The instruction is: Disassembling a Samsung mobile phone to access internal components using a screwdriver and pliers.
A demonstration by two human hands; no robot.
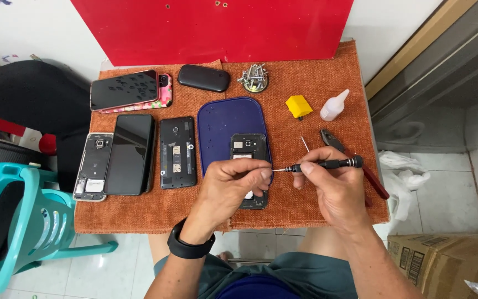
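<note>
Two hands busy: right hand (333, 185) grips black screwdriver (327, 164), left hand (233, 182) pinches its tip over opened phone (248, 148) on blue mat (225, 119); back cover already off, board still in.

Your opened phone (248, 148) lies on the mat (225, 119) at the frame's centre. Left of it sit three more phones (131, 154). Upper right, the glue bottle (333, 106) stands beside the small block (299, 106).

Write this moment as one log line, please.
left hand: pinches screwdriver tip | right hand: holds screwdriver | under them: open phone on blue mat
</note>
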